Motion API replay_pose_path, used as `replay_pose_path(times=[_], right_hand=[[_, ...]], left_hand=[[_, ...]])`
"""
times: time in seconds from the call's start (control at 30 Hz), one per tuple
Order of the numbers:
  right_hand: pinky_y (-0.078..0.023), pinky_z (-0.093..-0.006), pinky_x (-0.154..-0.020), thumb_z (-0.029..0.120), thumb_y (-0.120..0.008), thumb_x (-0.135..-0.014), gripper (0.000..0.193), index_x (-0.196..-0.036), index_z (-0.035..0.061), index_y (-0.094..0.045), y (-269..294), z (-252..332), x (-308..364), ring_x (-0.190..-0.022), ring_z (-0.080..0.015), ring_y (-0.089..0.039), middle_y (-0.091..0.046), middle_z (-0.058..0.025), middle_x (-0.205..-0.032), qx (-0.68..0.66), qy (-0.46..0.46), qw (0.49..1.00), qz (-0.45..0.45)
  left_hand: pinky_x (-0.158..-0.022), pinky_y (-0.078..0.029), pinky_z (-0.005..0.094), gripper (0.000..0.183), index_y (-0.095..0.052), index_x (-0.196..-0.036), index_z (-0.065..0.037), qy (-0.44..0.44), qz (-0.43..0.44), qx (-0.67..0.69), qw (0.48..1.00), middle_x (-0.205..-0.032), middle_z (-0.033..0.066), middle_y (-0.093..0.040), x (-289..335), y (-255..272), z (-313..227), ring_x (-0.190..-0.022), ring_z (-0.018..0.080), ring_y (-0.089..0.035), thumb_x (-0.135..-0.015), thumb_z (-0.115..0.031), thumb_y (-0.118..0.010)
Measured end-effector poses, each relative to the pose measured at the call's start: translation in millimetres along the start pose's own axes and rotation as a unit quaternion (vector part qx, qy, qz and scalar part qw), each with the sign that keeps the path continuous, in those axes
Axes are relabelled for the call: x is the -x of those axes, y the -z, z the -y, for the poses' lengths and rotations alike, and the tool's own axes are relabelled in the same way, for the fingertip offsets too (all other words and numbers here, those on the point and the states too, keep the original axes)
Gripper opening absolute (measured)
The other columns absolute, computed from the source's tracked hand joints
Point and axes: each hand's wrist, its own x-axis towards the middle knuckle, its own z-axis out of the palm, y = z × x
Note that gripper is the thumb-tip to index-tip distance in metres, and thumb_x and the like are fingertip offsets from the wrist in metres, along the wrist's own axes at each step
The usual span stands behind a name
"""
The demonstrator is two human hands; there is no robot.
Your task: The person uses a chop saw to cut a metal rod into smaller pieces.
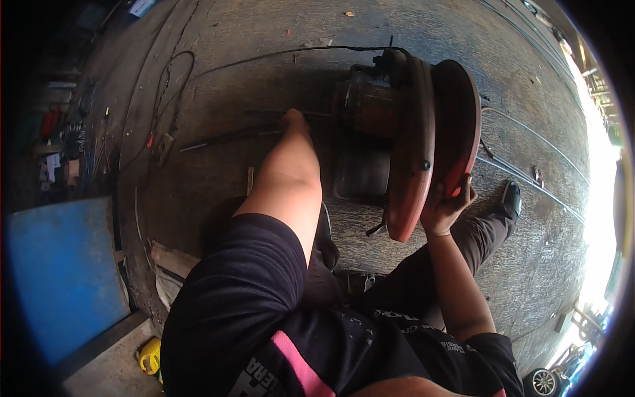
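Note:
In front of me on the floor is a machine that looks like a cut-off saw (374, 109). It has a dark motor body and two large red curved parts: a guard-like rim (417, 152) and a round red disc or cover (463, 112) beside it. My right hand (450, 205) grips the lower edge of the round red part, its fingers curled against it. My left arm reaches forward, and my left hand (295, 120) is by dark rods left of the motor; its fingers are hidden. A dark rod (228, 139) lies left of that hand.
A black cable (264, 59) runs left from the machine across the worn floor (264, 26). Thin metal rods (522, 175) lie at right, near my shoe (512, 200). A blue panel (66, 271), a yellow object (151, 357) and cluttered tools (66, 159) are at left.

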Motion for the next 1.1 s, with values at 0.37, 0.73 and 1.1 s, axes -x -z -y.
replay_pose_path(times=[0.37,0.73,1.1], right_hand=[[-0.039,-0.0433,-0.086,0.013,-0.058,-0.087,0.057,-0.134,-0.0025,-0.03,0,-1,0,-0.097,-0.0326,-0.045,-0.042,-0.0216,-0.111,0.037,0.014,0.999,-0.002],[-0.038,-0.0462,-0.085,0.004,-0.061,-0.08,0.067,-0.138,0.0008,-0.027,3,-3,-3,-0.097,-0.0351,-0.045,-0.047,-0.0233,-0.112,-0.023,0.007,1.0,0.003],[-0.039,-0.0456,-0.084,0.006,-0.06,-0.083,0.063,-0.137,0.0006,-0.029,2,-3,-1,-0.098,-0.034,-0.045,-0.045,-0.0234,-0.111,-0.024,0.003,1.0,-0.001]], left_hand=[[-0.089,-0.051,0.0355,0.042,-0.064,-0.109,-0.012,0.06,0.008,0.075,0.995,-0.116,0.0093,-0.062,-31,-20,5,-0.11,0.0231,-0.059,-0.075,-0.034,-0.074],[-0.096,-0.047,0.0342,0.053,-0.054,-0.124,-0.003,0.004,-0.015,-0.006,1.0,-0.133,0.0123,-0.05,-13,-17,5,-0.121,0.0222,-0.051,-0.083,-0.032,-0.067],[-0.094,-0.046,0.045,0.078,-0.025,-0.142,0.002,0.057,0.031,-0.011,0.998,-0.14,0.0168,-0.042,-91,-65,1,-0.118,0.0285,-0.053,-0.087,-0.041,-0.059]])
